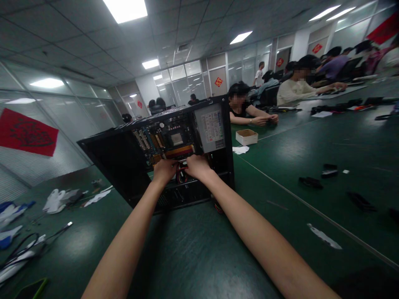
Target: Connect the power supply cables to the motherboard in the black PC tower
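An open black computer case (pixel 112 166) stands tilted on the green table in front of me. Inside it I see a motherboard (pixel 176 137) with a square metal-topped chip and a row of slots, and at upper right a labelled power supply (pixel 212 128). My left hand (pixel 165 170) and my right hand (pixel 198 167) both reach into the case by the board's lower edge. Their fingers are curled closed, close to each other, and their tips are hidden. Between and below them hang dark and red cables (pixel 182 175). What either hand grips cannot be made out.
Right of the case are a small open box (pixel 246 136), white paper (pixel 240 150), several black parts (pixel 311 182) and a plastic strip (pixel 324 236). At left lie plastic bags (pixel 54 201), a cable (pixel 59 230) and a phone (pixel 31 289). Other people sit along the table.
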### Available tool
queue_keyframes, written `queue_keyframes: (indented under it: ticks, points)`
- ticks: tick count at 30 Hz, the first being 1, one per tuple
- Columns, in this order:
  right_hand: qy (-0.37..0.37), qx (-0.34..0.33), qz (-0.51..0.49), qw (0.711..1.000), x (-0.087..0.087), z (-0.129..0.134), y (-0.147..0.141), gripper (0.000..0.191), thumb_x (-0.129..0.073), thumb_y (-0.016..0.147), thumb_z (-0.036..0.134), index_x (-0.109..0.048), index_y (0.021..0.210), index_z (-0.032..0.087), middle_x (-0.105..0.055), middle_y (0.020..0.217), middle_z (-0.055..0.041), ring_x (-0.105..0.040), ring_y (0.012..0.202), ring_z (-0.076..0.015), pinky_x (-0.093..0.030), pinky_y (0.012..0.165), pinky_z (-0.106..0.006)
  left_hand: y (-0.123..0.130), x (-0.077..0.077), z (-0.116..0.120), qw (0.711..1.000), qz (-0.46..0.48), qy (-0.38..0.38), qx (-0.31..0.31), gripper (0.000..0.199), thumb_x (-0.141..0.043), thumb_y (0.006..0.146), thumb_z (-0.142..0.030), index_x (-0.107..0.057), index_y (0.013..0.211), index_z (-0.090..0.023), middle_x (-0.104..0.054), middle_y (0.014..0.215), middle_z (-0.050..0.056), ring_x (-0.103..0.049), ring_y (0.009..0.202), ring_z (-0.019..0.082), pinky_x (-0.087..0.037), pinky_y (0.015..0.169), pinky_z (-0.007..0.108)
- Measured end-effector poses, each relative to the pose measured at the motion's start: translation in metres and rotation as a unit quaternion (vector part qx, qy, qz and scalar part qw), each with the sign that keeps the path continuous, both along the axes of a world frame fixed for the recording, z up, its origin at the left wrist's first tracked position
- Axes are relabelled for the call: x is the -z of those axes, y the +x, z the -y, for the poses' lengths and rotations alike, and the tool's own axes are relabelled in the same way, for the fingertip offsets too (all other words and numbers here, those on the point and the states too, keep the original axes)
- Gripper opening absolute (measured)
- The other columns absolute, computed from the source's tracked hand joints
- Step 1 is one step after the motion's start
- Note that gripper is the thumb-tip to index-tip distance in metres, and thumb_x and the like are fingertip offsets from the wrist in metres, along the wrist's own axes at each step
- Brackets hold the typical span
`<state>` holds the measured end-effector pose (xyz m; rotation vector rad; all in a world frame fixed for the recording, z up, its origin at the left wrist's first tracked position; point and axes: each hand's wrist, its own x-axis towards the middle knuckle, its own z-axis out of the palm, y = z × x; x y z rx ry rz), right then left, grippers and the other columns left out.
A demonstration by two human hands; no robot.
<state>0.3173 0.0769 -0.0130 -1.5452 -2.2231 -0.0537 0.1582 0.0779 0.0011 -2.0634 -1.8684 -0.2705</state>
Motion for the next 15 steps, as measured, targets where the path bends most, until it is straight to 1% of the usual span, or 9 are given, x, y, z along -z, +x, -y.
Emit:
queue_keyframes:
  ticks: [4, 8, 15]
  points:
    - [0.003, 0.0, 0.003, 1.0, -0.0025, 0.0033, 0.0004, 0.032, -0.065, 0.084, 0.035, -0.073, 0.102, 0.011, -0.072, 0.1, -0.0198, -0.07, 0.093, -0.0297, -0.054, 0.075, -0.032, -0.001, -0.0006, -0.0022, 1.0, 0.003, 0.002, 0.011, 0.038, -0.045, 0.089, -0.041, -0.072, 0.115, -0.034, -0.075, 0.107, 0.006, -0.068, 0.099, 0.03, -0.054, 0.081, 0.038]
    - [0.0, -0.001, 0.005, 1.0, -0.0048, 0.0062, 0.0009, 0.028, -0.064, 0.083, 0.029, -0.073, 0.102, 0.01, -0.072, 0.1, -0.0203, -0.07, 0.092, -0.0302, -0.054, 0.074, -0.033, -0.0002, -0.0017, -0.0036, 1.0, 0.011, 0.001, 0.005, 0.038, -0.046, 0.088, -0.041, -0.073, 0.114, -0.033, -0.075, 0.105, 0.007, -0.068, 0.098, 0.031, -0.054, 0.079, 0.039]
    - [-0.002, -0.011, 0.002, 1.0, -0.0063, 0.0093, 0.0026, 0.028, -0.061, 0.085, 0.027, -0.073, 0.105, 0.01, -0.071, 0.102, -0.0211, -0.069, 0.096, -0.0315, -0.054, 0.078, -0.036, 0.0022, -0.0023, -0.0028, 1.0, 0.01, 0.006, -0.009, 0.038, -0.046, 0.087, -0.042, -0.073, 0.113, -0.034, -0.075, 0.103, 0.008, -0.069, 0.097, 0.031, -0.053, 0.078, 0.038]
